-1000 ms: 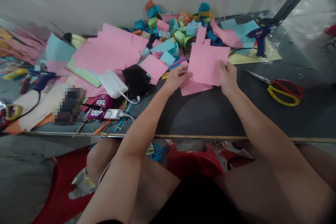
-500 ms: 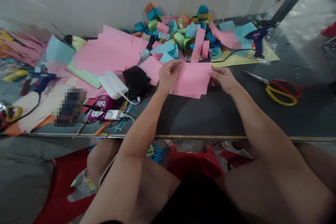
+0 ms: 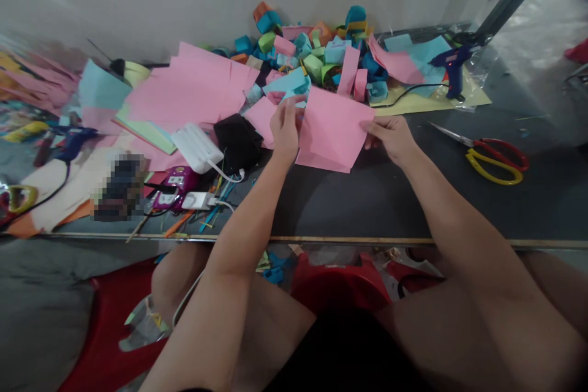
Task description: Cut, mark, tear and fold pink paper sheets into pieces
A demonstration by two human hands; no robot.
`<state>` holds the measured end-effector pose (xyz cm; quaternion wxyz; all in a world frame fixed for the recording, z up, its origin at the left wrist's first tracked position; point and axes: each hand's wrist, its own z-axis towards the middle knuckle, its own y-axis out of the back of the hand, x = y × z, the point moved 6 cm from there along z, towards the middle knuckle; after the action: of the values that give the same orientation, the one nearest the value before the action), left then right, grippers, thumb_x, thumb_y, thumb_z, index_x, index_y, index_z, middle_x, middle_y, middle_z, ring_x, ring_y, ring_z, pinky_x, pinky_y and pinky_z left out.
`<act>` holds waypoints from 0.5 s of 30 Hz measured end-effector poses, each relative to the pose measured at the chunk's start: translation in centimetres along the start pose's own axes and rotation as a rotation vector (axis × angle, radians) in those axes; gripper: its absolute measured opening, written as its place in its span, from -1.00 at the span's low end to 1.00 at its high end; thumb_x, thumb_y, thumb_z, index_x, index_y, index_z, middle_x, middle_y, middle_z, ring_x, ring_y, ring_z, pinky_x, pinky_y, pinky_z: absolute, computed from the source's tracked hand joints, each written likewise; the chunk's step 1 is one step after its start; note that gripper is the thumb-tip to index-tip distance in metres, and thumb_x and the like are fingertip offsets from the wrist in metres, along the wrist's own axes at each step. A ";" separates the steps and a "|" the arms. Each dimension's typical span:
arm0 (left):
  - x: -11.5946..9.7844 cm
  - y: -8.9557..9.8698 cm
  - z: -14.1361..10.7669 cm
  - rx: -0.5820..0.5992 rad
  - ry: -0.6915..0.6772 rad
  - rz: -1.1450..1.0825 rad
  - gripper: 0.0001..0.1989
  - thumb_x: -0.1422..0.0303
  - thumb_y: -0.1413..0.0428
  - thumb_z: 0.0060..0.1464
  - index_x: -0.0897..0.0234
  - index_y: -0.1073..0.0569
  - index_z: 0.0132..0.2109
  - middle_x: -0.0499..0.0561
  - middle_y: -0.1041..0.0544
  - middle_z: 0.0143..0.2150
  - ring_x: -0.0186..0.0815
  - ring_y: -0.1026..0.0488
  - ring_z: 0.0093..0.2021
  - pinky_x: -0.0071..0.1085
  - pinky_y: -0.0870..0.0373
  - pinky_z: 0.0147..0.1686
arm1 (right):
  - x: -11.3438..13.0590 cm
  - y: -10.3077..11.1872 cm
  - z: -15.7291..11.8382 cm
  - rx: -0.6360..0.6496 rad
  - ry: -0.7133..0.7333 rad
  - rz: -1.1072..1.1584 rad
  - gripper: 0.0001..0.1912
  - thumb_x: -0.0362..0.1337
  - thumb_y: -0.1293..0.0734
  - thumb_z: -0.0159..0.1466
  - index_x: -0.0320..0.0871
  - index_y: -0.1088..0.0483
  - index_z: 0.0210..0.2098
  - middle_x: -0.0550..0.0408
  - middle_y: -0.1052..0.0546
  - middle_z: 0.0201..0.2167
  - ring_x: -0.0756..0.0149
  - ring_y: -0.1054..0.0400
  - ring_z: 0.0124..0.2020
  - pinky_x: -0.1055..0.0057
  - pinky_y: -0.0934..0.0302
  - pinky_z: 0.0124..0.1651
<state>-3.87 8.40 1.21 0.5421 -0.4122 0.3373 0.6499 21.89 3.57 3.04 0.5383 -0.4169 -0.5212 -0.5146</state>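
A square pink sheet is raised over the dark table in front of me, and it covers most of another pink sheet whose lower edge shows. My right hand pinches the right edge of the upper sheet between thumb and fingers. At its left side is my left hand, fingers partly apart, near the sheet's edge; whether it grips the paper is unclear. Just behind the sheet stands a pink strip against a pile of folded paper pieces.
Red and yellow scissors lie at the right, below a blue glue gun. On the left are large pink sheets, a white power bank, a black pouch and a purple power strip. The table's front edge runs across.
The upper pink sheet has turned, its left corner rising. My left hand has shifted slightly left and its fingers have come away from the sheet's top corner. My right hand still pinches the right edge.
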 end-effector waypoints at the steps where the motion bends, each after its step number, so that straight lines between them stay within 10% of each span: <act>1: 0.6 0.0 0.2 0.001 0.040 -0.046 -0.29 -0.39 0.05 0.24 0.15 -0.55 -0.04 -0.02 -0.49 -0.42 -0.35 -0.40 -0.49 -0.37 -0.27 -0.47 | -0.1 0.1 0.1 -0.043 -0.013 0.046 -0.44 0.22 -0.57 0.11 -0.10 -0.43 -0.59 0.17 -0.43 -0.69 0.50 -0.29 -0.64 0.49 -0.09 -0.57; 6: 0.8 -2.7 -0.6 0.311 0.096 -0.066 -0.08 -0.59 0.07 -0.04 0.20 -0.50 -0.11 0.00 -0.49 -0.44 -0.24 -0.51 -0.47 -0.31 -0.40 -0.47 | -1.6 0.2 0.6 -0.228 -0.118 0.273 -0.41 0.32 -0.55 0.07 -0.05 -0.38 -0.48 0.19 -0.49 -0.57 0.40 -0.47 -0.51 0.49 -0.19 -0.56; 10: -2.0 -4.8 -3.5 0.440 -0.083 0.201 -0.09 -0.45 -0.38 -0.48 0.17 -0.56 -0.15 0.13 -0.64 -0.24 0.04 -0.63 -0.04 -0.03 -0.55 0.09 | -2.2 -1.2 0.3 -0.202 -0.162 0.331 -0.40 0.33 -0.58 -0.02 -0.03 -0.44 -0.41 0.13 -0.60 -0.42 0.31 -0.58 -0.36 0.46 -0.25 -0.52; 15: -2.6 -4.9 -5.2 0.306 0.046 0.061 -0.28 -0.42 -0.09 0.10 0.15 -0.60 -0.14 0.17 -0.65 -0.15 -0.08 -0.62 -0.03 -0.07 -0.56 0.14 | -1.8 -3.3 -0.2 -0.051 -0.161 0.263 -0.43 0.27 -0.61 -0.03 -0.05 -0.52 -0.36 0.05 -0.66 -0.27 0.28 -0.60 -0.31 0.44 -0.24 -0.51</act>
<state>1.98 3.64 1.34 0.5708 -0.3294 0.4570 0.5974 18.83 3.18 0.95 0.5468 -0.5351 -0.4902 -0.4177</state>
